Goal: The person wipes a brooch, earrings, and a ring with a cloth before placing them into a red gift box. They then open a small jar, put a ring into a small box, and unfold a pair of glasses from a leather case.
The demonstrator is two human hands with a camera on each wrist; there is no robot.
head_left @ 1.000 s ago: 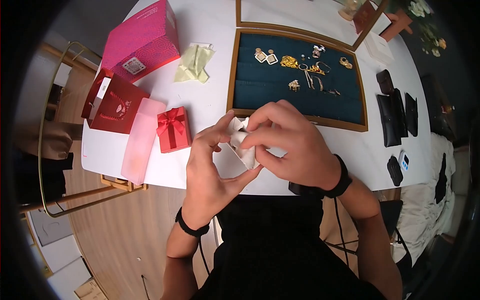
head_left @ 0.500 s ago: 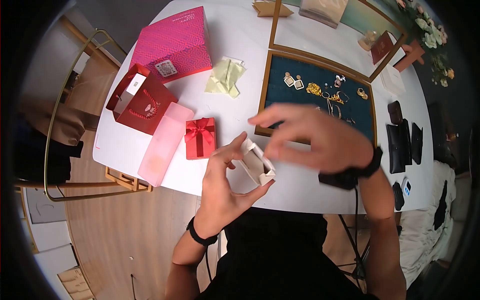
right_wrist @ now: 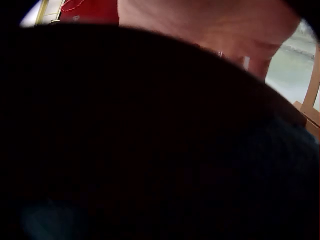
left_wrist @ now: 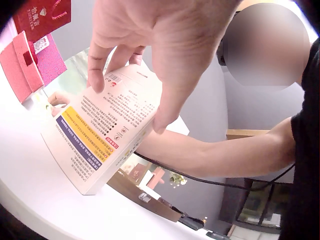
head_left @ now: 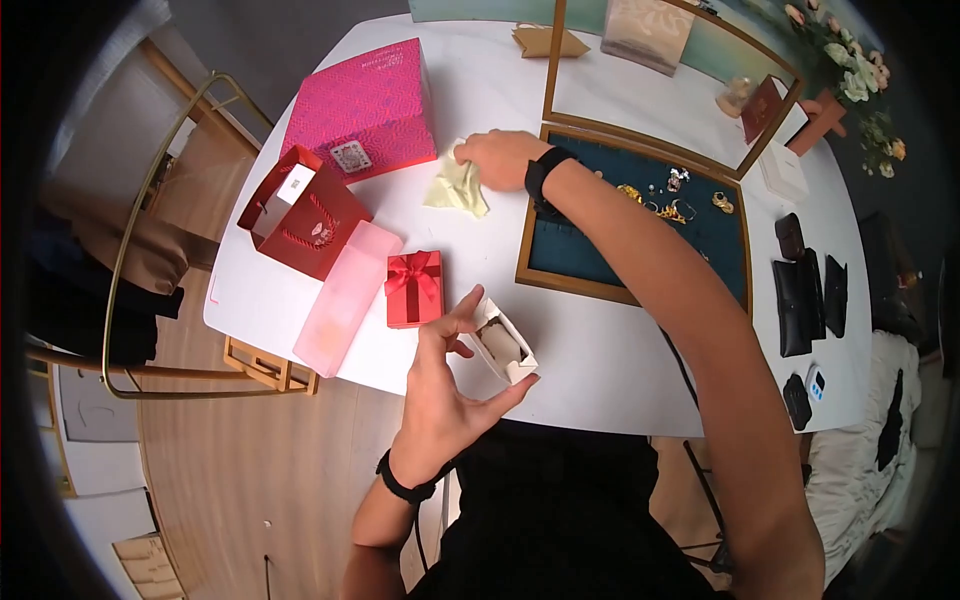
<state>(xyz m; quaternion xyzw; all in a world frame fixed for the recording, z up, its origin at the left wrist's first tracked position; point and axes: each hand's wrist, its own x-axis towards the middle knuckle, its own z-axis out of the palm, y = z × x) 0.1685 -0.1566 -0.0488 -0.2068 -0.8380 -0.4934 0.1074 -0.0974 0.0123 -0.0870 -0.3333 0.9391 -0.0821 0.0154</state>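
My left hand holds a small white box between thumb and fingers, its top end uncovered in the head view. In the left wrist view printed text, a yellow band and a blue band cover the side of the white box, with my left hand gripping its edges. My right hand is at the pale yellow-green cloth or paper, fingertips on its upper edge; whether they pinch it is hard to see. In the right wrist view only part of my right hand shows, mostly behind something dark.
A red gift box, pink pouch, red bag and magenta box stand on the left. The framed jewelry tray lies under my right forearm. Black cases lie at the right.
My right hand has left the white box and reached up and left across the tray to the cloth or paper. My left hand still holds the box. The head view has shifted.
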